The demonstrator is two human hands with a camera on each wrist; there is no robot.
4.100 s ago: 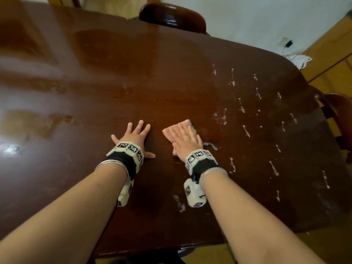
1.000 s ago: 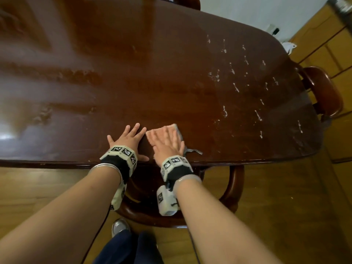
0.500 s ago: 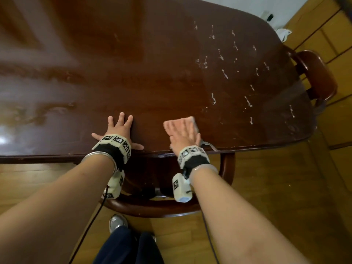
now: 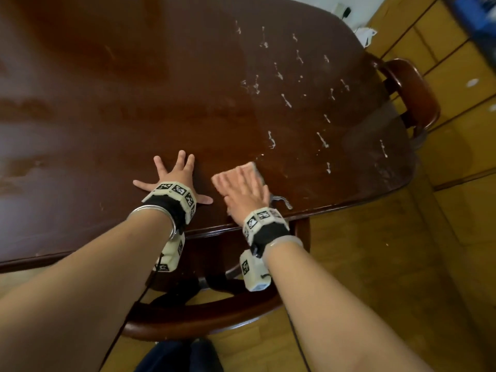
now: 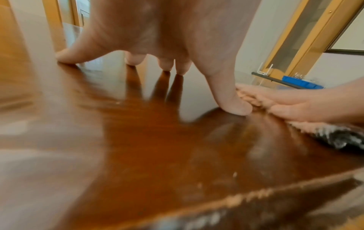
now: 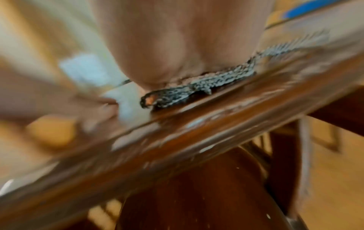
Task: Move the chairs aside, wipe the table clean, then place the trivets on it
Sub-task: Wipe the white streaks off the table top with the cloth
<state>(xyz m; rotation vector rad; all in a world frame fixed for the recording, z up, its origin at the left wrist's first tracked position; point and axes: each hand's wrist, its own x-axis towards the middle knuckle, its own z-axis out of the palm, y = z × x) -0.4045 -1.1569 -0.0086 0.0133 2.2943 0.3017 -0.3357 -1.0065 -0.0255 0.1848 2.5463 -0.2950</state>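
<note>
Table [image 4: 188, 84] wiping is the step in hand: the right hand [image 4: 245, 193] presses flat, straight fingers on the pink cloth [image 4: 251, 167] near the near edge, the left hand [image 4: 174, 175] braces splayed beside it, and the white streaks [image 4: 287, 100] farther right likely come next.

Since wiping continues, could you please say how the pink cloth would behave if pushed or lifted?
The pink cloth with grey mesh backing probably slides easily: the glossy brown table looks slick. It lies flat under the right hand, its mesh corner curling, so it would likely droop when lifted.
</note>
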